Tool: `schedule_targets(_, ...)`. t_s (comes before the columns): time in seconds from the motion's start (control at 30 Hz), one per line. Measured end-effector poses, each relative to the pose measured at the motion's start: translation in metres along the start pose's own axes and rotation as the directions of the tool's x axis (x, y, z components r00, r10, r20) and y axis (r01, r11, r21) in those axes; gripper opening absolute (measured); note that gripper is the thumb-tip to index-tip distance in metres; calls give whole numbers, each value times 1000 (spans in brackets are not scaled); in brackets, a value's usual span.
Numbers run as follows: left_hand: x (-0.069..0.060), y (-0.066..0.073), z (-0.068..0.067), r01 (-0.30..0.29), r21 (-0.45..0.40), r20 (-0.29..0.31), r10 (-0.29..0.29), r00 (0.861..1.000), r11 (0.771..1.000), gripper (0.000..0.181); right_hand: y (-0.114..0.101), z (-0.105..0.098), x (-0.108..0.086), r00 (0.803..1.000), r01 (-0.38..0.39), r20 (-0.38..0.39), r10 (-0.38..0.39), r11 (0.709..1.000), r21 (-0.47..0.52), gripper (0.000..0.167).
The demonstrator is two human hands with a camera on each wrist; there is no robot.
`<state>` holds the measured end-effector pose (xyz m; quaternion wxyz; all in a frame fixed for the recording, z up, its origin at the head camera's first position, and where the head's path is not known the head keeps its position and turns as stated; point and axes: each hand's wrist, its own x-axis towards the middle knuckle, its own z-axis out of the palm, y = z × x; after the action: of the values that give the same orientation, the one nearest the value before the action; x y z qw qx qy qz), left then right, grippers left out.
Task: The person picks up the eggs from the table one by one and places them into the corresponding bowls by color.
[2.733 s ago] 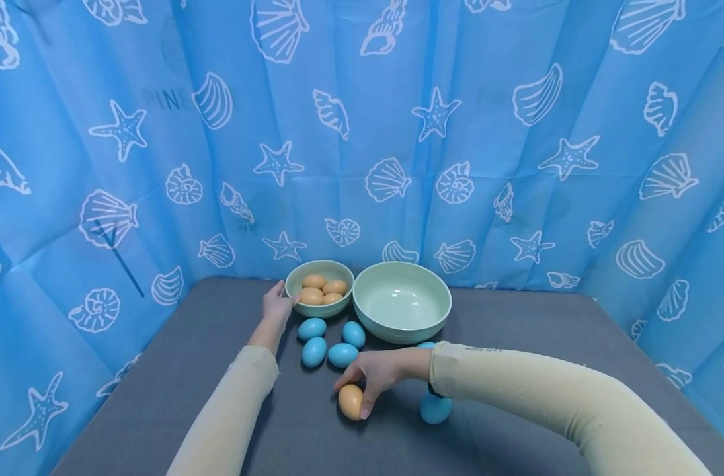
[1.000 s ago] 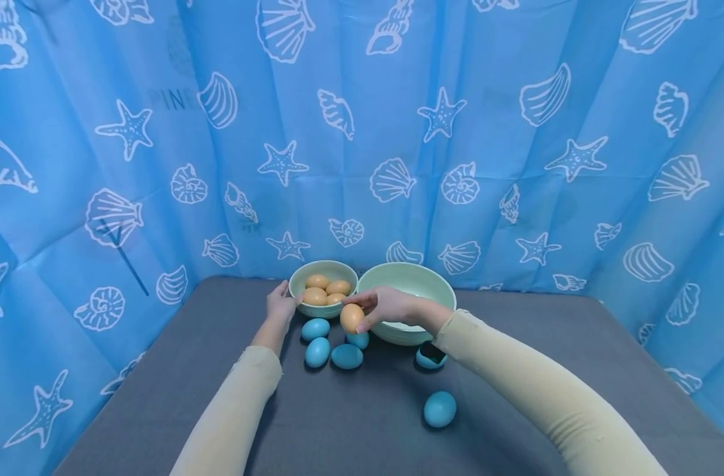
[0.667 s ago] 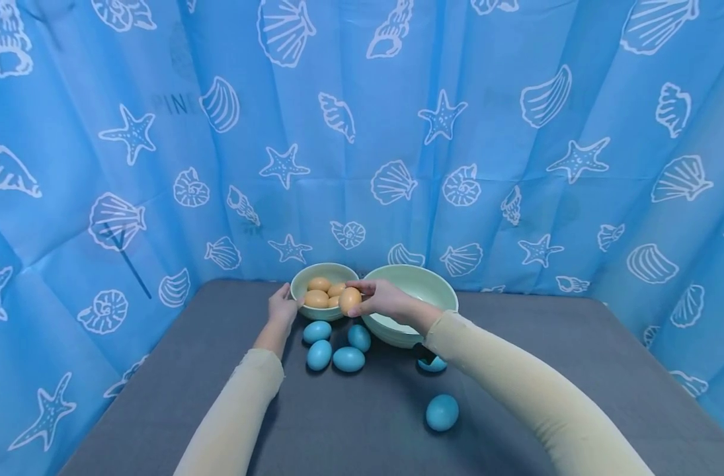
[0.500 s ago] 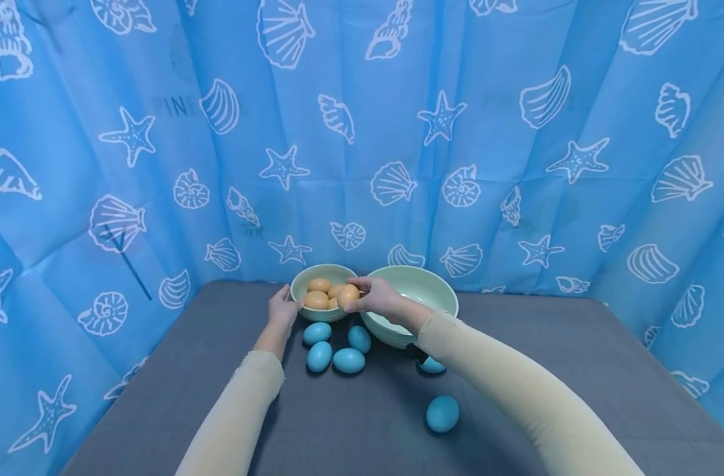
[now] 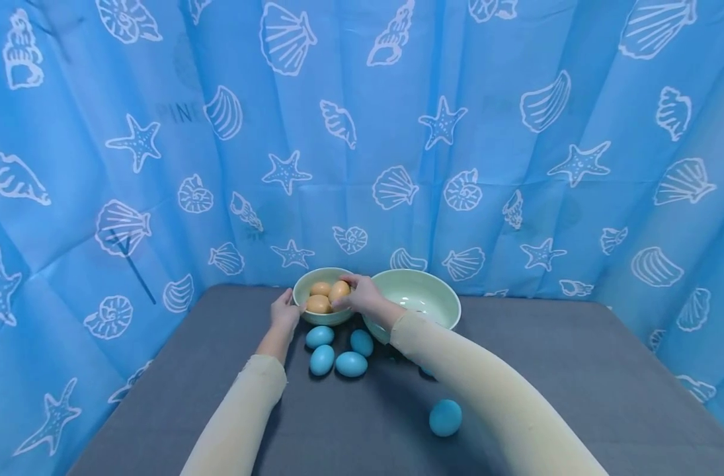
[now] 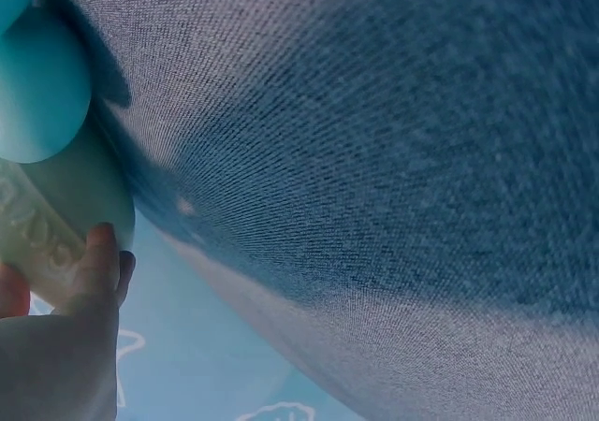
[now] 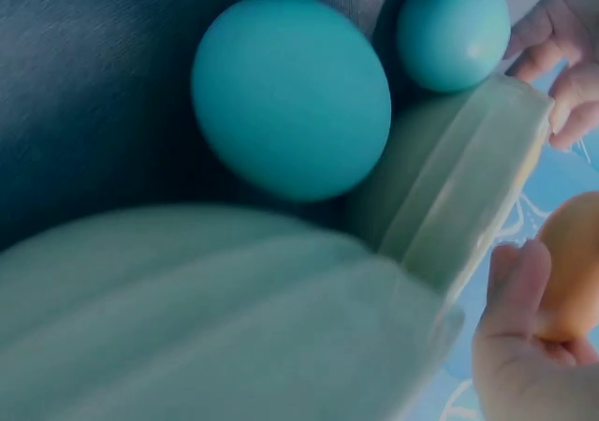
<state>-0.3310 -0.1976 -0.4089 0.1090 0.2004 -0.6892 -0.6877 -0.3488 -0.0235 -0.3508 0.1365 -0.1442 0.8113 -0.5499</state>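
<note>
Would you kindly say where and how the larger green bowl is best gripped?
Probably pinch the larger green bowl by its rim at the head view's right, coming from that side: the bowl stands upright with its rim exposed there, while the smaller green bowl and right hand crowd its left.

Your head camera looks forward and down from farthest back, the table at 6 o'clock and the curtain at 12. Your left-wrist camera sits close above the table, tipped so the curtain falls at 7 o'clock. Your right-wrist camera closely faces the large bowl at 7 o'clock. All three share the small bowl.
</note>
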Motion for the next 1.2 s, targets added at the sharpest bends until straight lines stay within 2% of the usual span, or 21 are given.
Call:
schedule_targets(0.23,-3,-4,1,-1,-1,12,1,1000,1000,62,12,15,4,996,-38,-76,35,999,-38,69)
schedule_targets(0.5,-6,0,1,-10,-5,26,10,1000,1000,62,16,21,9,992,-72,-105,65,995,-62,72)
schedule_targets(0.83,-6,0,0,-3,20,22,2,1000,1000,62,13,25,10,991,-129,-41,126,989,-79,74)
schedule_targets(1.03,-6,2,0,-13,40,25,12,1000,999,62,12,17,4,994,-111,2,111,994,-8,77)
schedule_targets(1.2,-4,4,-1,-33,73,29,31,999,997,61,3,3,-2,996,-89,-3,89,996,14,69)
